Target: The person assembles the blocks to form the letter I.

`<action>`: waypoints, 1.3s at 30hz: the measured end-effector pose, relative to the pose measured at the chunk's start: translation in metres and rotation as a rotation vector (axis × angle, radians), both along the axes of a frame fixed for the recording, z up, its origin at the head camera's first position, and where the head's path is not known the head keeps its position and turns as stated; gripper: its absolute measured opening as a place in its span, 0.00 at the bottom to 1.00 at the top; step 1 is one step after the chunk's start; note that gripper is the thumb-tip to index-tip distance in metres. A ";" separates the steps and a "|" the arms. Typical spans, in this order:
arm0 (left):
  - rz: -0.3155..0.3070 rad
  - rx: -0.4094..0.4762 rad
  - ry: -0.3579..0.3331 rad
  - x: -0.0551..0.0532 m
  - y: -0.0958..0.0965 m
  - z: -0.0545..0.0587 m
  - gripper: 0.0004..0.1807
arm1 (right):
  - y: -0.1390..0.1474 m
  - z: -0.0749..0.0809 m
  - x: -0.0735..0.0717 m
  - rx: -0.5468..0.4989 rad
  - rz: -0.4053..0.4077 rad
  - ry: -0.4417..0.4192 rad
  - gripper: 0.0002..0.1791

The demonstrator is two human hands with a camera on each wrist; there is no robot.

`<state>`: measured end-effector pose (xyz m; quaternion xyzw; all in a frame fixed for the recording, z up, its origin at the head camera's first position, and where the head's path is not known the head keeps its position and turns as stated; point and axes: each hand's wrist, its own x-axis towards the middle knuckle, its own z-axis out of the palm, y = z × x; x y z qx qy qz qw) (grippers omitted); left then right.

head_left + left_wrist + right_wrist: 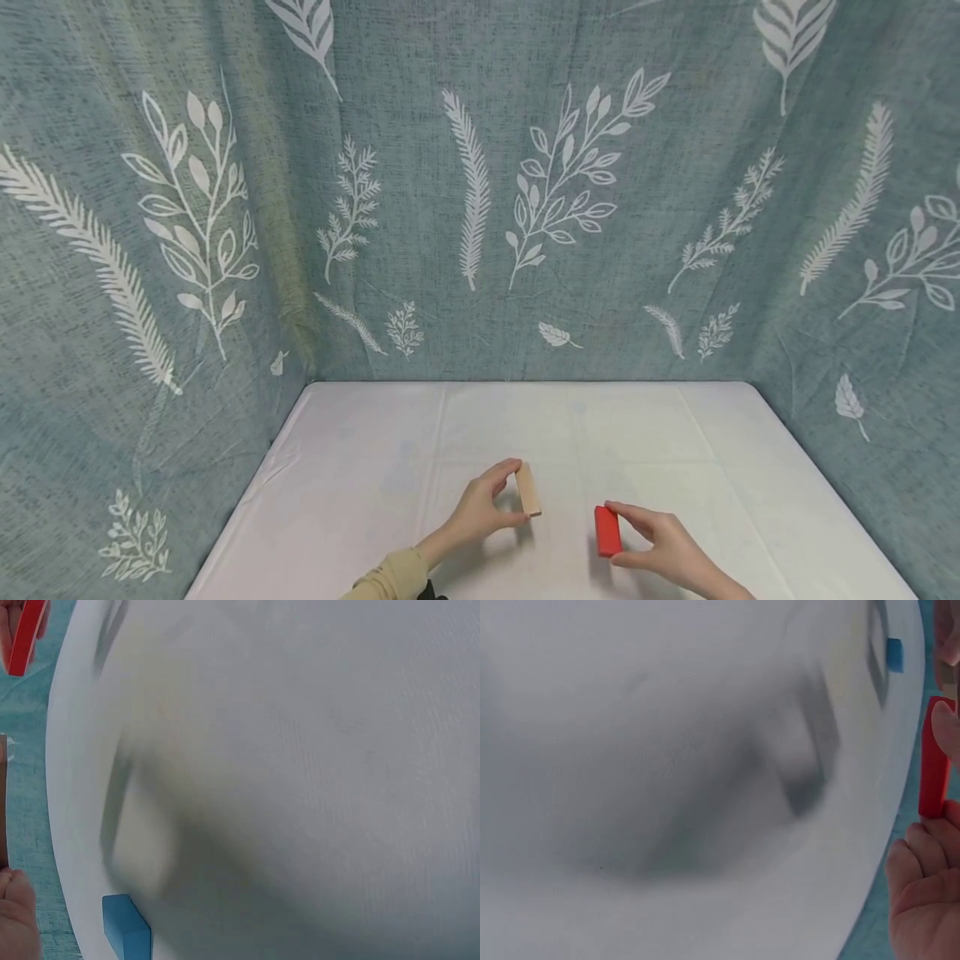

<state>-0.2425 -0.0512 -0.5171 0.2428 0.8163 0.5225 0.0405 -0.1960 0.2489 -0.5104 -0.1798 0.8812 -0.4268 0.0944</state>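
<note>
In the head view my left hand (519, 492) pinches a tan wooden block (528, 489) between thumb and forefinger, just above the white table (375, 467). To its right, my right hand (613, 533) grips a red block (607, 531) by its ends, standing it on edge near the front of the table. The two blocks are a short gap apart. The right wrist view shows the red block (934, 757) upright with curled fingers (922, 892) below it. The red block (26, 637) also shows in the left wrist view, at the top left corner.
A small blue block (126, 930) shows in the left wrist view and again in the right wrist view (895, 654); it is hidden in the head view. Teal cloth with white leaf prints (480, 208) walls the table on three sides. Both wrist views are blurred.
</note>
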 end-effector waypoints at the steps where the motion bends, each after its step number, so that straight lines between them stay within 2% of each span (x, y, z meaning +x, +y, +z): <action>1: 0.002 0.002 -0.002 0.000 0.000 0.000 0.40 | -0.001 0.001 0.000 -0.005 0.000 -0.007 0.42; 11: 0.048 0.011 0.020 0.001 0.004 0.000 0.41 | -0.018 0.011 0.005 -0.032 0.023 -0.064 0.42; 17: 0.059 0.020 0.019 0.001 0.005 0.001 0.41 | -0.027 0.012 0.008 -0.035 0.056 -0.079 0.42; 27: 0.095 0.015 0.021 0.003 0.006 -0.002 0.41 | -0.033 0.004 0.011 -0.048 0.084 -0.123 0.40; 34: 0.098 0.021 0.045 0.003 0.005 -0.002 0.41 | -0.037 -0.005 0.008 -0.039 0.085 -0.156 0.39; 39: 0.102 0.029 0.030 0.002 0.005 -0.002 0.41 | -0.039 -0.013 0.005 -0.027 0.090 -0.191 0.38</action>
